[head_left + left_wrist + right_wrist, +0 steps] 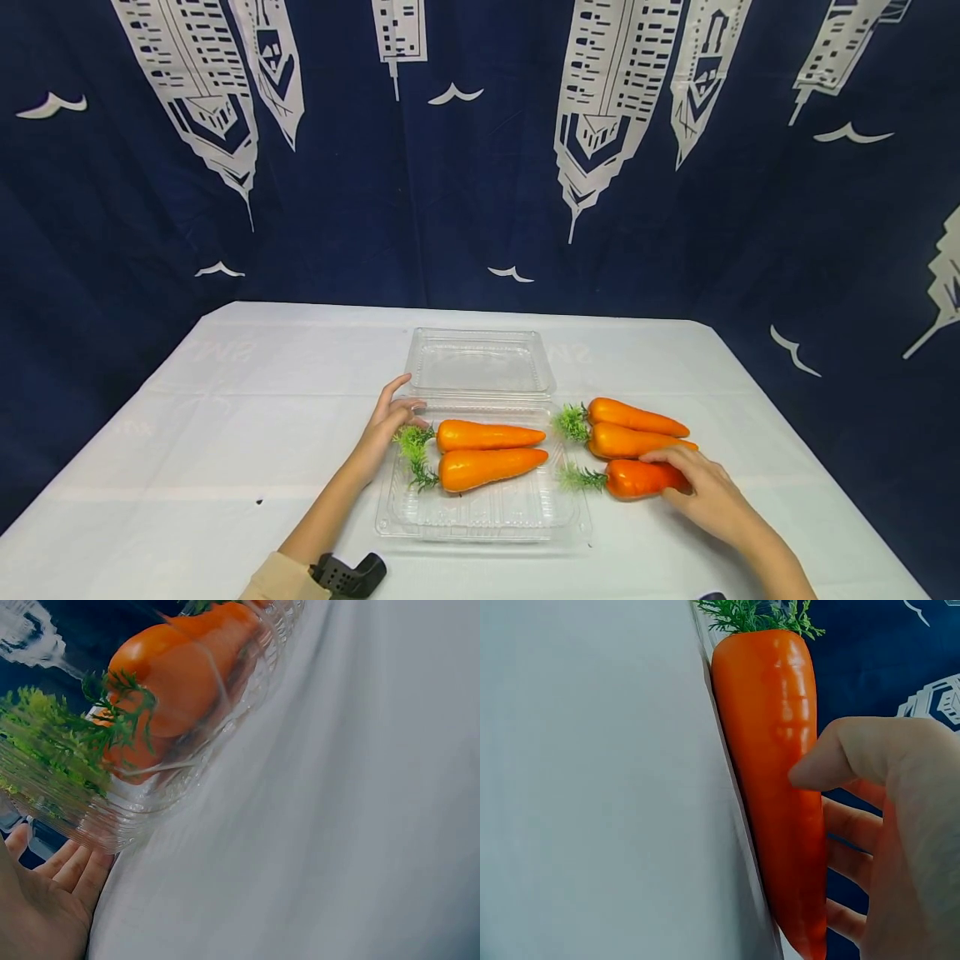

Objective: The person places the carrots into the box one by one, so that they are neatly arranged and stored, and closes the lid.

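An unfolded clear plastic clamshell container (495,518) lies on the table, its lid (480,364) spread toward the back. Two orange carrots with leafy green tops rest inside the base, a rear carrot (483,436) and a front carrot (487,468). At the container's left side, my left hand (386,425) touches the rim with loosely bent fingers; the left wrist view shows the fingertips against the clear wall. My right hand (705,492) holds a darker orange carrot (637,479) right of the container, thumb on the near side and fingers on the far side.
Behind the held carrot, two more carrots lie side by side, one further back (637,415) and one nearer (633,440). The white table (187,467) ends at a dark blue curtain (337,208) printed with white buildings and birds.
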`<state>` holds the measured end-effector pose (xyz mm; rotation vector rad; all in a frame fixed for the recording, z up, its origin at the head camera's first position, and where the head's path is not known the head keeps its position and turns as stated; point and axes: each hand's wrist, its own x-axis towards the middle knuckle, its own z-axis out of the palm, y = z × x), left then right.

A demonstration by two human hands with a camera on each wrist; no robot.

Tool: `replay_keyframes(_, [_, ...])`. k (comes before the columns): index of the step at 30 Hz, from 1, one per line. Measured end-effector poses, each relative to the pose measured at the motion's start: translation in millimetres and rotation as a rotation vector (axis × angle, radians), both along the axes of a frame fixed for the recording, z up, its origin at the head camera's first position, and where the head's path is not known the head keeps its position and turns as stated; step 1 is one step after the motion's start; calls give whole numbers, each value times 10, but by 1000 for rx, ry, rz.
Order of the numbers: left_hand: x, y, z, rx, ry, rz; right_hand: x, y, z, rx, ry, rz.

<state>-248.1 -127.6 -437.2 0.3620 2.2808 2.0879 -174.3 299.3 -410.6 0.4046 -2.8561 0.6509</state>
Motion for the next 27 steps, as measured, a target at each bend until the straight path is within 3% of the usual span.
replay_keyframes(4, [-4, 0, -13, -2, 26, 0, -4, 8, -8, -17, -47, -6])
replay_keyframes(8, [-2, 10, 1, 21, -21, 12, 8, 11, -20, -27, -67, -5])
replay_keyframes(16, [-8, 17, -13, 24, -48, 21, 6, 24, -39, -21, -105, 0])
replay_keyframes(27, [-2, 15, 6, 11, -27, 17, -17, 28, -46, -9, -122, -2])
